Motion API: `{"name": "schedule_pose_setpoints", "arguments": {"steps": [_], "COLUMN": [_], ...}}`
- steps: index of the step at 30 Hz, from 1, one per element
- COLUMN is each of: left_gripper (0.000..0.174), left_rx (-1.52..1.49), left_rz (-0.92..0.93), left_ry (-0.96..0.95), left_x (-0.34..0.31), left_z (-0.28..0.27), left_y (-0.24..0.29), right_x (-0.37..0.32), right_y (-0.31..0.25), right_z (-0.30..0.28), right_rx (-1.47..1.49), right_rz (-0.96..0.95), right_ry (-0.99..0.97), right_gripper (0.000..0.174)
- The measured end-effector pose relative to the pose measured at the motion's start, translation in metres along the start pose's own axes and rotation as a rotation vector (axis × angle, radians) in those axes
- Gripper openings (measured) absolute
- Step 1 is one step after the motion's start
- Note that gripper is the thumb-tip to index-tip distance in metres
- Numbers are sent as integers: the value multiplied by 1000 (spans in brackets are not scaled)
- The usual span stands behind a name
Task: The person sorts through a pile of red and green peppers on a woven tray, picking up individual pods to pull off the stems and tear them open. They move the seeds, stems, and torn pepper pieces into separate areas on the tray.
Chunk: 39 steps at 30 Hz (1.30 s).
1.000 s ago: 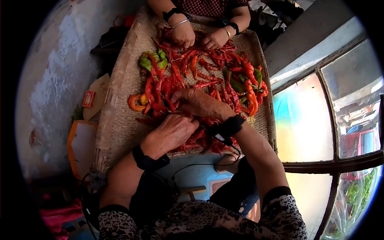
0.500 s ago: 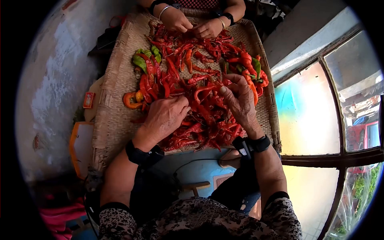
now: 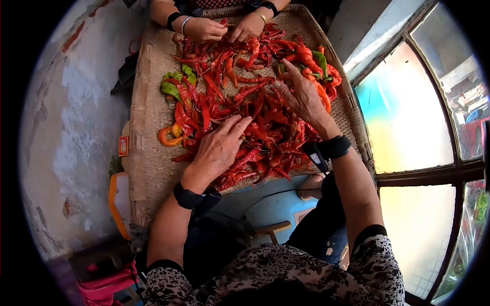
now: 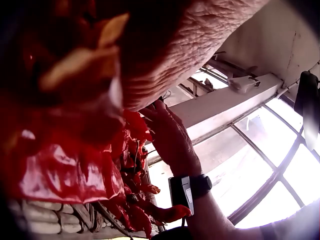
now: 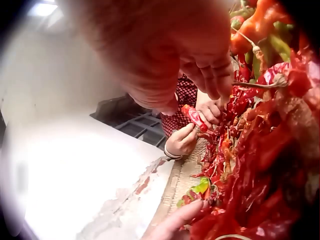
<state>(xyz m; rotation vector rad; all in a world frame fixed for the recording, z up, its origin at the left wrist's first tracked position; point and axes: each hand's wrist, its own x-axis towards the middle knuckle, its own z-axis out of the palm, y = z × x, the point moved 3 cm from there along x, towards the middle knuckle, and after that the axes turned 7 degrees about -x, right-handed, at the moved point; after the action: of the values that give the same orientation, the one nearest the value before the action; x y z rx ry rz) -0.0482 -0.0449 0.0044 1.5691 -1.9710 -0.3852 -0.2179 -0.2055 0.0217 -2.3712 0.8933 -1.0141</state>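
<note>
A heap of dried red chili peppers (image 3: 265, 122) covers the middle of a woven tray (image 3: 145, 102). My left hand (image 3: 217, 148) lies over the heap's near left part, fingers extended among the chilies. Spread fingers mark my right hand (image 3: 303, 102), which is over the right side of the heap, close to fresher red and orange peppers (image 3: 321, 92). Nothing shows in the grasp of either hand. Wrinkled chilies (image 4: 65, 170) fill the left wrist view close up. In the right wrist view, my right hand (image 5: 165, 55) hangs above the heap, its fingertips partly blurred.
Across the tray, another person's hands (image 3: 204, 29) work at the chilies; one holds a red chili (image 5: 195, 117). Green peppers (image 3: 171, 89) and a curled orange pepper (image 3: 168, 136) lie at the left. A wall (image 3: 66, 127) stands left, a window (image 3: 408, 117) right.
My hands were together over the near chilies, then drew apart. The right hand moved right and farther forward, its fingers spreading. The left hand's fingers straightened. The other person's hands shifted.
</note>
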Motion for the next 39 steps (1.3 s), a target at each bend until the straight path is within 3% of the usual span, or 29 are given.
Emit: {"name": "schedule_pose_setpoints", "arguments": {"steps": [1,2,4,8,11,13,14,15,16,17,18,19,22,24,26,27,28,30,32,35,38,39], "left_gripper": [51,53,49,31,18,16,14,13,13,15,17,22,20,18,15,14,14,14,14,17,22,28], "left_rx": [24,50,59,94,60,-30,-129,-185,-176,-285,-392,-386,-473,-502,-628,-599,-602,-559,-562,-597,-512,-518], "left_rz": [-27,-53,-31,-4,-39,-39,-33,50,56,-53,-162,-130,-214,-210,-257,-243,-236,-255,-231,-162,-61,-222], "left_ry": [-57,-112,-112,-118,-43,40,125,261,254,254,254,286,249,222,194,181,180,124,118,83,112,21], "left_x": [-1,-1,-2,-3,-3,0,2,3,2,1,1,1,1,1,1,1,0,0,1,0,0,1], "left_z": [1,1,-1,-4,-14,-22,-27,-29,-31,-33,-35,-33,-23,-20,-15,-14,-13,-9,-8,-9,-8,-12], "left_y": [0,0,-1,-1,4,8,9,10,11,8,5,1,-7,-5,-3,-2,-1,-2,0,5,4,6], "right_x": [-1,-5,-16,-18,-15,-12,-13,-14,-15,-16,-18,-22,-21,-13,-1,0,-3,-12,-31,-41,-40,-38], "right_y": [6,10,5,3,-10,-21,-18,-20,-24,-24,-22,-21,-20,-15,-19,-17,-24,-28,-41,-60,-54,-52], "right_z": [10,14,27,33,18,0,-3,-7,-11,-17,-16,-12,-3,-1,-13,-18,-17,-5,14,22,13,7], "right_rx": [-147,-146,-413,-534,-353,59,145,363,580,586,587,581,374,369,763,684,551,363,296,308,321,358], "right_rz": [18,20,-6,80,56,-123,-97,74,244,241,341,439,310,325,347,360,318,215,-66,-37,4,119], "right_ry": [-168,-157,-366,-481,-391,15,83,-13,-110,-97,-321,-549,-587,-538,131,25,6,-322,-469,-652,-747,-926], "right_gripper": [54,54,46,38,28,17,17,18,21,21,24,29,39,41,57,74,69,61,47,31,27,24]}}
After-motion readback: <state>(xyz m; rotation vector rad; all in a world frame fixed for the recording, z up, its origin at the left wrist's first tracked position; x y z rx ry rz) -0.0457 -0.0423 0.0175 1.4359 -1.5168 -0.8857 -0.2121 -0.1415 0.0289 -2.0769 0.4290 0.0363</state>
